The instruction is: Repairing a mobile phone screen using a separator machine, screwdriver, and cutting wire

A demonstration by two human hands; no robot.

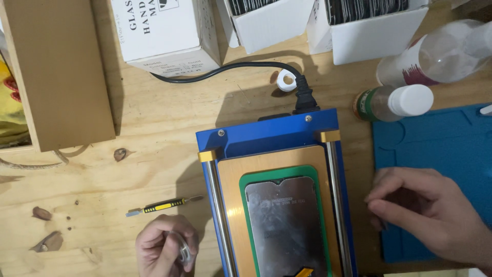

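A blue machine (266, 136) with two steel rails stands in the middle of the wooden table. On its gold plate (230, 184) lies a green mat (245, 185) bearing a silvery phone panel (284, 225). My left hand (165, 249) is curled at the machine's left side and seems to pinch something thin and clear; I cannot make out what. My right hand (428, 213) rests, fingers loosely bent and empty, on the edge of a blue work mat (446, 138) to the machine's right.
A small black-and-yellow tool (164, 205) lies left of the machine. A black power cord (230, 68) runs from its back. White boxes (164, 31) stand along the far edge, a wooden board (54, 72) at the left, two clear bottles (400, 101) at the right.
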